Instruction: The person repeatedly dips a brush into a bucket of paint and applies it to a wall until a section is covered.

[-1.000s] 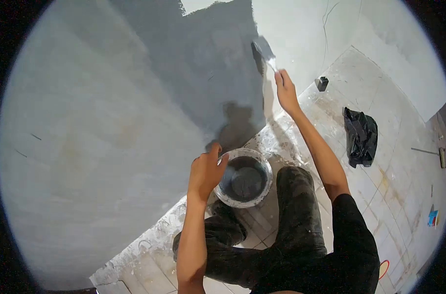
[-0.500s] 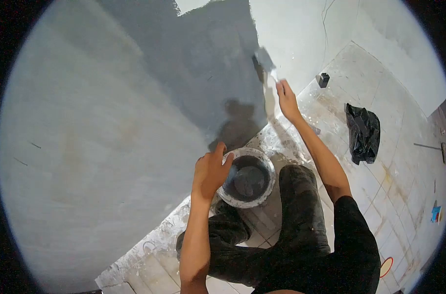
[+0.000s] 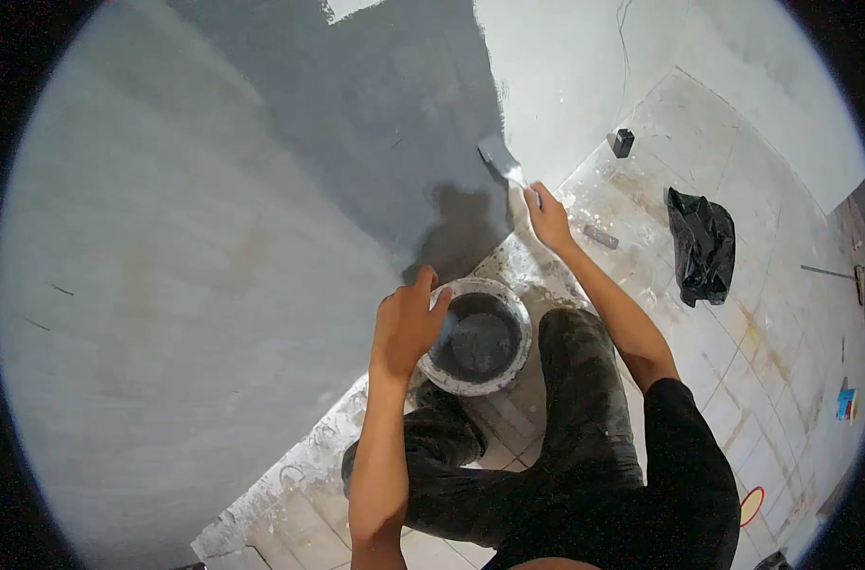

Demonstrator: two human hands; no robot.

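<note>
My right hand (image 3: 549, 220) is closed around the handle of a flat paintbrush (image 3: 499, 157). Its grey-coated bristles lie against dark grey paint (image 3: 375, 123) on the wall, close to the painted area's right edge. Below sits a round bucket (image 3: 474, 388) with a smeared white rim and dark grey paint inside. My left hand (image 3: 404, 323) is at the bucket's left rim, the thumb on the inner side and the fingers bent on the outer side, partly hidden.
A black plastic bag (image 3: 703, 247) lies on the tiled floor to the right. Near the wall are a small black box (image 3: 623, 143) and a grey block (image 3: 600, 237). My knees flank the bucket. Paint splatters the floor along the wall's base.
My right hand has brought the paintbrush down and slightly left, off the painted edge and onto the dark grey area. My left hand stays at the bucket's rim. The view has shifted slightly.
</note>
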